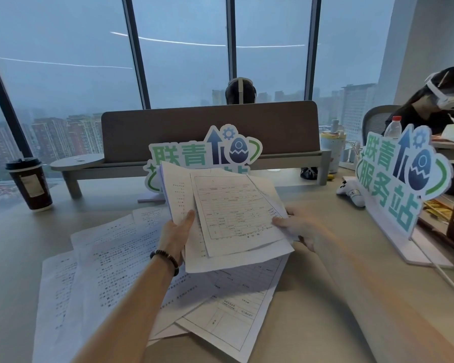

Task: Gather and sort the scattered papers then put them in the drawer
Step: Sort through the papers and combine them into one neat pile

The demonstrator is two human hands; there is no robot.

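Clearly the held sheaf of papers (pixel 228 213) is the hinge of what comes next: a few sheets, a ruled form on top, lifted off the desk (pixel 325 297) and tilted back toward the wearer, fanned unevenly so their corners do not line up. Its long axis runs from the near-left corner up to the far edge, slanting slightly. The left hand (pixel 177 235) is clamped on the sheaf's lower left edge, thumb on the front face and fingers hidden behind; the right hand (pixel 296 226) pinches the lower right edge, thumb over the top sheet, though motion blur softens it. Directly beneath the sheaf and spreading toward the near-left of it lie the loose sheets (pixel 110 268) still on the desk, overlapping, some text pages and some ruled forms, mostly skewed to one another. They lie below and left of the sheaf, so the left hand looks the nearer one to reach them, while the right could keep the sheaf. Beyond the sheaf stands a cut-out sign (pixel 207 153); far to its left is a coffee cup (pixel 29 183). No drawer shows anywhere, so its direction cannot be told.
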